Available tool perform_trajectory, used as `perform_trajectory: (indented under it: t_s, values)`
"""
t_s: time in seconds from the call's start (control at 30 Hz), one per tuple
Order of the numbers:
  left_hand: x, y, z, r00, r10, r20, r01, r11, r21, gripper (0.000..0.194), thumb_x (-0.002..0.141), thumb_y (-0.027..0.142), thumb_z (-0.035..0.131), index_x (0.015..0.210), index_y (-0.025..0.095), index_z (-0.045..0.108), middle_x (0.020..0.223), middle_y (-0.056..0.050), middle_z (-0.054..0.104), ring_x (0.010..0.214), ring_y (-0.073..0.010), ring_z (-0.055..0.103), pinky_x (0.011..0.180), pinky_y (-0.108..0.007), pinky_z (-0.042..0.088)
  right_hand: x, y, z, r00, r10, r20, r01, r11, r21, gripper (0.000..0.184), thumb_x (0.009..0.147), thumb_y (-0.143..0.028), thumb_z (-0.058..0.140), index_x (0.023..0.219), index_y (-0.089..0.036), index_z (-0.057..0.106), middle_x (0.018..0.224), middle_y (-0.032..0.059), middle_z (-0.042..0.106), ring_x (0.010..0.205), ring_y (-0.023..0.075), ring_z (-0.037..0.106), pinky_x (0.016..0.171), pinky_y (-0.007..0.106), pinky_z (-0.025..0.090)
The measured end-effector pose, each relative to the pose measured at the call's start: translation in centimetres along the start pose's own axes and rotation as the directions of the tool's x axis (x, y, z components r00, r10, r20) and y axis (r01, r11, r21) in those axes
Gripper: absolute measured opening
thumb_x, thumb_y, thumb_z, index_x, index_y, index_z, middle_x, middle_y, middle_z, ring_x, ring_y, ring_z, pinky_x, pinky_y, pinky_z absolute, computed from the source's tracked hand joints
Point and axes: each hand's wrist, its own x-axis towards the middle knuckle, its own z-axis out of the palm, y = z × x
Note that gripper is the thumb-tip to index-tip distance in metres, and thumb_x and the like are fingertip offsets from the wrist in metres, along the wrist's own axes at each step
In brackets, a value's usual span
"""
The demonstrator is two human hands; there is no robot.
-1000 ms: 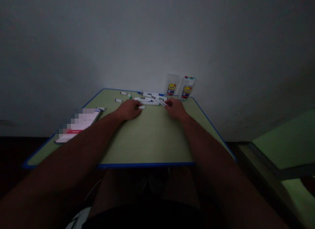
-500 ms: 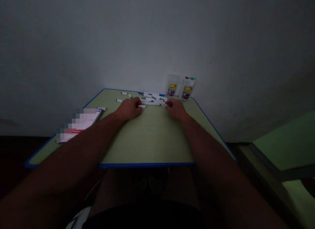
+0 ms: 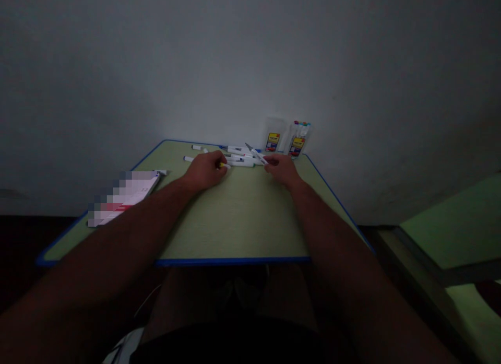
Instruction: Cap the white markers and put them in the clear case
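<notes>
- Head view, light dim, both arms reaching forward over the table point(image 3: 238, 218), a pale green top with a blue rim
- Left hand point(image 3: 205, 168): back of hand up, fingers curled in and closed on a small white piece with yellow on it point(image 3: 224, 165), which pokes out past the thumb side; most of it hidden in the grip, so its full shape cannot be told
- Right hand point(image 3: 282, 169): fingers together, pinching a white marker point(image 3: 259, 155) near its lower end; no gap visible between fingertips and barrel
- Held marker slants up and to the left out of the right hand, dark pointed tip at the far end, raised in front of the pens behind; whether it touches any of them cannot be told
- Hands well apart, bare table between them on the near side
- Loose markers point(image 3: 240, 164) lie in a crossed cluster beyond and between the hands, white barrels, some with blue or green ends
- Beyond the left hand, a white cap with a dark end point(image 3: 196, 147) near the back edge; another small cap point(image 3: 188, 159) just left of the knuckles
- At the back, by the wall point(image 3: 235, 66), an upright clear case point(image 3: 273, 137) with a yellow and dark label
- Just right of it, a second clear case point(image 3: 298, 139), tilted, coloured pen ends showing at its top
- Left side of table: flat device point(image 3: 135, 196) with lit screen, partly blocked out by pixelation; a small white item point(image 3: 162, 172) at its far end
</notes>
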Motion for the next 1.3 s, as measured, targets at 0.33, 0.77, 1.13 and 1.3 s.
perform_trajectory:
  t_s: [0.33, 0.77, 1.13, 1.3]
  values:
    - [0.0, -0.3, 0.1, 1.000, 0.011, -0.002, -0.011, 1.000, -0.027, 0.023, 0.079, 0.031, 0.061, 0.097, 0.019, 0.069, 0.087, -0.008, 0.070, 0.078, -0.0220, 0.061, 0.075, -0.037, 0.045, -0.4, -1.2, -0.3, 0.898, 0.398, 0.186, -0.439, 0.784, 0.439, 0.010, 0.073, -0.002, 0.066, 0.075, -0.012, 0.065, 0.076, 0.0053, 0.070, 0.056, 0.0157, 0.069, 0.050, 0.024, 0.055]
    - [-0.1, -0.1, 0.0, 1.000, -0.002, 0.000, 0.002, 0.999, -0.042, 0.021, 0.079, 0.032, 0.062, 0.095, 0.021, 0.069, 0.084, -0.006, 0.069, 0.077, -0.0208, 0.061, 0.075, -0.035, 0.046, -1.0, -1.9, -0.7, 0.866, 0.400, 0.301, -0.500, 0.718, 0.484, 0.014, 0.080, -0.004, 0.068, 0.073, -0.014, 0.061, 0.065, -0.0004, 0.065, 0.055, 0.0127, 0.067, 0.047, 0.020, 0.052]
    - [0.0, -0.5, 0.3, 1.000, -0.020, -0.018, 0.018, 0.994, -0.104, 0.020, 0.078, 0.032, 0.064, 0.094, 0.021, 0.069, 0.084, -0.006, 0.069, 0.076, -0.0195, 0.060, 0.075, -0.034, 0.045, -1.0, -1.7, -0.7, 0.883, 0.353, 0.310, -0.462, 0.772, 0.437, 0.011, 0.078, -0.007, 0.073, 0.073, -0.014, 0.065, 0.063, -0.0004, 0.065, 0.055, 0.0103, 0.062, 0.048, 0.020, 0.049]
    - [0.0, -0.4, 0.3, 0.998, -0.061, -0.031, 0.055, 0.986, -0.156, 0.019, 0.077, 0.031, 0.065, 0.092, 0.020, 0.069, 0.084, -0.006, 0.070, 0.076, -0.0196, 0.060, 0.075, -0.035, 0.047, -0.8, -1.0, -0.6, 0.917, 0.307, 0.254, -0.385, 0.846, 0.368, 0.007, 0.075, -0.011, 0.076, 0.078, -0.014, 0.069, 0.066, 0.0002, 0.066, 0.056, 0.0093, 0.058, 0.049, 0.020, 0.045]
